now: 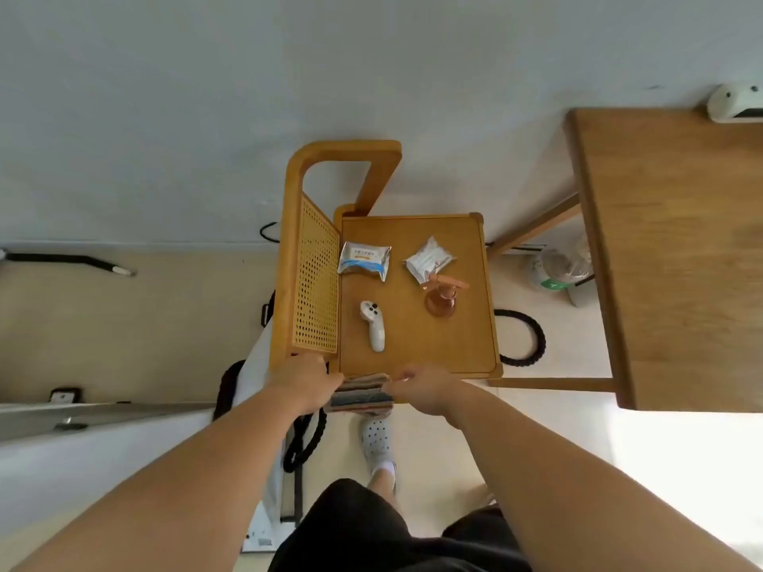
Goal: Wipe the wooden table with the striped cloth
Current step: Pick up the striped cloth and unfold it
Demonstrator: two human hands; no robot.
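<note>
A small wooden table (462, 348) with a raised rim stands below me. The striped cloth (362, 394) hangs folded over its near edge, partly on the tabletop. My left hand (303, 379) grips the cloth's left end and my right hand (423, 388) pinches its right end. Both sets of fingertips are hidden against the cloth.
On the table lie a blue-white wipes pack (364, 260), a silver foil packet (428, 260), an amber spray bottle (441, 301) and a white controller (373, 325). A rattan side panel (316, 278) rises at the left. A larger wooden desk (677, 249) stands to the right. Black cords (524, 338) lie on the floor.
</note>
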